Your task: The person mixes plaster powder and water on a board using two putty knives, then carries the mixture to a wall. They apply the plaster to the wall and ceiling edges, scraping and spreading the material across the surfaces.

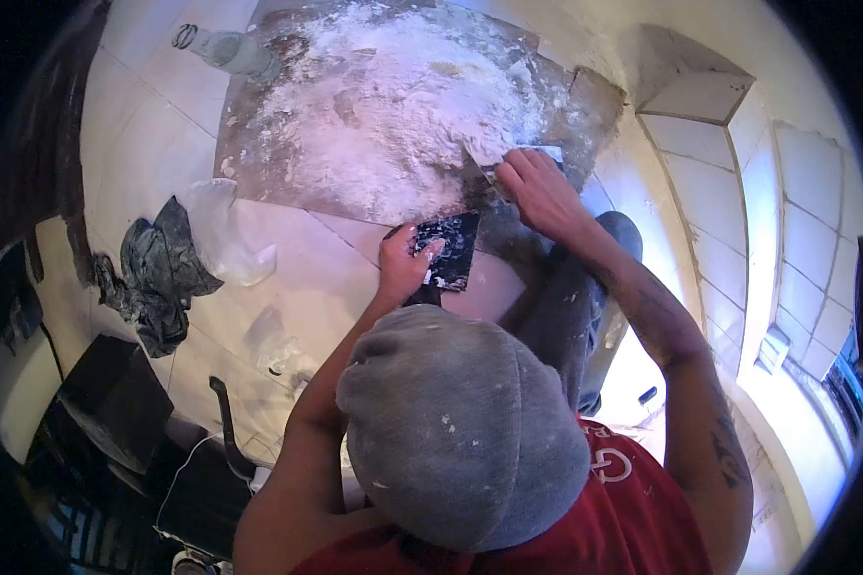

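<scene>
White powder (384,115) is spread over a dark sheet (244,163) on the tiled floor. My left hand (408,261) is closed on a black plate (455,251) smeared with white, held just below the sheet's lower edge. Up and to the right of it, my right hand (539,192) grips a flat scraper (484,158), whose blade is at the right side of the powder. My fingers partly cover the scraper's handle. The plate and the scraper are apart.
A glass bottle (228,53) lies or stands at the sheet's upper left; which, I cannot tell. Crumpled black plastic (158,273) and a clear bag (225,235) are on the left floor. A tiled ledge (695,182) runs along the right.
</scene>
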Demonstrator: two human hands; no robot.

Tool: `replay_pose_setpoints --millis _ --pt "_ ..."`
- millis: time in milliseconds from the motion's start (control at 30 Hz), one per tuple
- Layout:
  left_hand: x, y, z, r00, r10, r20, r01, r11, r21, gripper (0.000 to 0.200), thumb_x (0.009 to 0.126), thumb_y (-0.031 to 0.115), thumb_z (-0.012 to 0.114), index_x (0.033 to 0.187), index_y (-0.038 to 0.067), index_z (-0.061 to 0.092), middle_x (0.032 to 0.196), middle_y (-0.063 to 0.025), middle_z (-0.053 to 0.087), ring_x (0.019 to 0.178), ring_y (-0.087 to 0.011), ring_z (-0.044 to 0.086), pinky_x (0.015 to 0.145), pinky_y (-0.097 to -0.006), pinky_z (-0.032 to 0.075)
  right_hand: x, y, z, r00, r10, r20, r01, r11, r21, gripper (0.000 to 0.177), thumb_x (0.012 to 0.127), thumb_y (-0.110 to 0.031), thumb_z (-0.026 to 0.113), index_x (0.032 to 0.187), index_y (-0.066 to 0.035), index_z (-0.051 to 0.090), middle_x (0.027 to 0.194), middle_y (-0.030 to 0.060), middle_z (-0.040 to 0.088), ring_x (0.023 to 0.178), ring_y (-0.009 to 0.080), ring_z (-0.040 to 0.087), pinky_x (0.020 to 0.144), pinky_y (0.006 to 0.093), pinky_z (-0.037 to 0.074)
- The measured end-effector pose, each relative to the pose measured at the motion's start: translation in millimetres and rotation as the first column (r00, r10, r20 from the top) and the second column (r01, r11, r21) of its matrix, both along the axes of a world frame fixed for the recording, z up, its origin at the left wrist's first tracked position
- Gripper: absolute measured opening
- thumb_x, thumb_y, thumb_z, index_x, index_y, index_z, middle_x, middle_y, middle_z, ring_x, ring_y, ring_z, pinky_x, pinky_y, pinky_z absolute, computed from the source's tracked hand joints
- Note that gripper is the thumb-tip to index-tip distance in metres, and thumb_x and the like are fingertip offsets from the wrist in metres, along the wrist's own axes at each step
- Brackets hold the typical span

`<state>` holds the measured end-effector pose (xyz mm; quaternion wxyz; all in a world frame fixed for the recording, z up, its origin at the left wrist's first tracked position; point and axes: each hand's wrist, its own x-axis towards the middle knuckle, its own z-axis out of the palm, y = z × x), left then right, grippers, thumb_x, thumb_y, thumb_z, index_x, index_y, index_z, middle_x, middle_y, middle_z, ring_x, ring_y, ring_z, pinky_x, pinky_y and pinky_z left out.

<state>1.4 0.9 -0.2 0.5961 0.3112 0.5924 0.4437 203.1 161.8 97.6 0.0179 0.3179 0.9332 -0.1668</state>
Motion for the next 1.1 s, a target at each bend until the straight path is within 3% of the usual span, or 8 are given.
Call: replay_pose_setpoints --millis 67,167,567,667,800,900,1000,1100 --pt "1.9 -2.0 -1.5 1.0 0.016 0.009 -0.016 1.0 0.015 0.017 0.076 0.006 0.07 0.087 -0.002 0.06 0.074 -0.0079 0.064 0.066 -0.0096 0.057 0.061 -0.0271 0.047 4.4 -2.9 2.0 0.998 0.056 0.041 -0.052 0.995 -0.091 0.016 0.082 -0.015 0.048 0.094 -0.006 0.05 0.093 0.0106 0.05 0.091 0.0274 0.052 0.077 0.0391 0.041" --pt "-1.2 0.2 1.4 0.995 -0.049 -0.086 0.049 0.999 -0.004 0.017 0.076 0.007 0.07 0.087 -0.003 0.06 0.075 -0.0085 0.065 0.066 -0.01 0.057 0.061 -0.0273 0.048 10.2 -16.9 -28.7 0.985 0.105 0.139 -0.097 0.993 -0.06 0.015 0.082 -0.016 0.048 0.093 -0.007 0.05 0.091 0.0098 0.049 0.089 0.0265 0.052 0.076 0.0389 0.041" --pt "-2.9 -3.6 -6.5 0.994 -0.064 -0.087 0.063 0.998 -0.015 0.017 0.077 0.009 0.069 0.085 -0.002 0.06 0.072 -0.0093 0.064 0.064 -0.0118 0.058 0.06 -0.0284 0.047 -7.4 5.7 -76.9 0.998 0.047 0.033 -0.051 0.989 0.141 0.011 0.082 -0.015 0.045 0.09 -0.011 0.051 0.087 0.0065 0.048 0.086 0.0228 0.052 0.075 0.0368 0.037" --pt "-1.0 -3.4 -7.6 0.996 -0.026 -0.084 0.028 0.999 0.032 0.018 0.076 0.01 0.07 0.083 -0.002 0.059 0.068 -0.009 0.062 0.06 -0.0118 0.055 0.057 -0.0293 0.046 -12.5 15.6 -50.1 0.994 -0.007 -0.105 0.014 0.998 0.064 0.012 0.083 -0.015 0.043 0.09 -0.009 0.05 0.088 0.0096 0.05 0.085 0.0271 0.054 0.073 0.0395 0.04" --pt "-5.5 -7.6 -19.1 0.977 -0.105 -0.183 0.11 0.994 0.021 0.017 0.077 0.009 0.069 0.082 -0.002 0.058 0.068 -0.0086 0.062 0.06 -0.0109 0.055 0.056 -0.0286 0.045 -22.2 58.2 -4.5 0.992 -0.076 -0.096 0.051 0.969 -0.243 0.031 0.064 0.01 0.047 0.091 -0.003 0.044 0.088 0.018 0.052 0.087 0.0397 0.054 0.071 0.0451 0.044" --pt "-1.8 -4.0 -9.1 0.995 -0.049 -0.087 0.051 0.998 0.028 0.016 0.077 0.008 0.069 0.082 -0.002 0.057 0.069 -0.0082 0.061 0.061 -0.0103 0.055 0.056 -0.0279 0.045 -20.8 99.6 1.5 0.984 -0.096 -0.147 0.036 0.93 -0.366 0.033 0.063 0.013 0.046 0.091 -0.002 0.045 0.088 0.0187 0.055 0.087 0.0411 0.054 0.072 0.0443 0.043" --pt "-1.6 -1.3 -4.1 0.998 -0.036 -0.045 0.037 0.999 0.028 0.017 0.077 0.008 0.069 0.081 -0.002 0.057 0.069 -0.008 0.061 0.062 -0.0097 0.055 0.056 -0.0272 0.045 -30.7 132.8 -2.6 0.993 -0.087 -0.081 0.048 0.918 -0.393 0.03 0.066 0.012 0.046 0.093 -0.002 0.046 0.086 0.0194 0.057 0.086 0.0411 0.055 0.073 0.0438 0.043" --pt "0.1 -0.2 1.1 0.999 -0.02 -0.037 0.021 1.0 0.019 0.016 0.077 0.007 0.069 0.08 -0.002 0.056 0.07 -0.0076 0.061 0.063 -0.0092 0.055 0.056 -0.0268 0.045 -32.1 158.5 -19.3 0.991 -0.074 -0.115 0.04 0.962 -0.269 0.029 0.068 0.011 0.046 0.095 -0.002 0.047 0.083 0.0207 0.057 0.083 0.0407 0.056 0.072 0.0448 0.042"
